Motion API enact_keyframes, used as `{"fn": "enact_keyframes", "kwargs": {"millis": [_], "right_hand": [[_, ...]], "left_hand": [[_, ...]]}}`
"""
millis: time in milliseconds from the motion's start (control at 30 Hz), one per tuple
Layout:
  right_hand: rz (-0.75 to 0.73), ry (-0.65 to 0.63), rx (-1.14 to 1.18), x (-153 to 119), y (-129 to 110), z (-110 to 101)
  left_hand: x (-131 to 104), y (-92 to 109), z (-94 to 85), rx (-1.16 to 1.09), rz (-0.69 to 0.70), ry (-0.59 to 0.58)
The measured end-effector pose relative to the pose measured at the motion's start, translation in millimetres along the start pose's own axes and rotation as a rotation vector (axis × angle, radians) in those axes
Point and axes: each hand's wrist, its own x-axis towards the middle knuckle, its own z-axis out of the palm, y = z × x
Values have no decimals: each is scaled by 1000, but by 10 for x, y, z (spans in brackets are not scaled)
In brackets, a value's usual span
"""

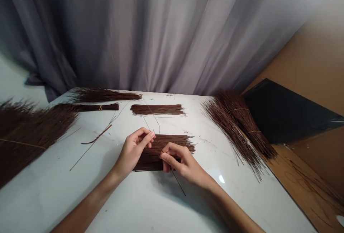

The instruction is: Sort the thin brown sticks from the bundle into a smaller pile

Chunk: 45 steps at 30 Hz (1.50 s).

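My left hand is pinched at the fingertips on a thin brown stick, above the left part of a flat layer of brown sticks. My right hand pinches the same stick lower down, over the layer's right part. The stick slants from beyond my left fingertips, between both hands, to a free end below my right hand. Parts of the layer lie hidden under my hands. Behind it, a second neat row of sticks lies on the white table.
Large brown bundles lie at the left and right. At the back left are a loose bundle and a tied one. A curved brown strip and loose strands lie nearby. A grey curtain hangs behind the table.
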Motion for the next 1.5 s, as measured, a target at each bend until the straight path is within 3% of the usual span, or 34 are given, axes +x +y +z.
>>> {"fn": "enact_keyframes", "kwargs": {"millis": [167,233,300,367,467,533,633,800,1033,1233,1333,1400,1500], "right_hand": [[-20,32,34,31,0,-11],[-27,115,-15,42,15,-110],[-53,298,-185,24,50,-325],[-58,572,-505,-44,110,-651],[150,982,-1011,-234,241,-1216],[297,1152,-1151,-382,332,-1532],[401,1261,-1175,-559,443,-1813],[461,1188,-1175,-672,599,-1930],[56,1224,-1185,-518,680,-1866],[-298,990,-1057,-125,481,-1307],[-470,767,-1108,53,377,-971],[-512,632,-1142,155,333,-811],[-438,538,-1097,336,342,-701]], "left_hand": [[15,-74,37,-14,-21,2],[14,-127,35,58,-26,-30],[-4,-169,16,228,8,-106],[-33,-189,-12,442,86,-259],[-69,-184,-43,665,201,-448],[-76,-172,-49,748,247,-466],[-69,-155,-50,854,337,-466],[-71,-148,-64,935,437,-485],[-90,-190,-6,781,274,-422],[-125,-228,119,1003,396,-381],[-134,-261,140,1128,482,-376],[-133,-264,132,1126,515,-377],[-123,-254,119,1094,546,-381]]}}
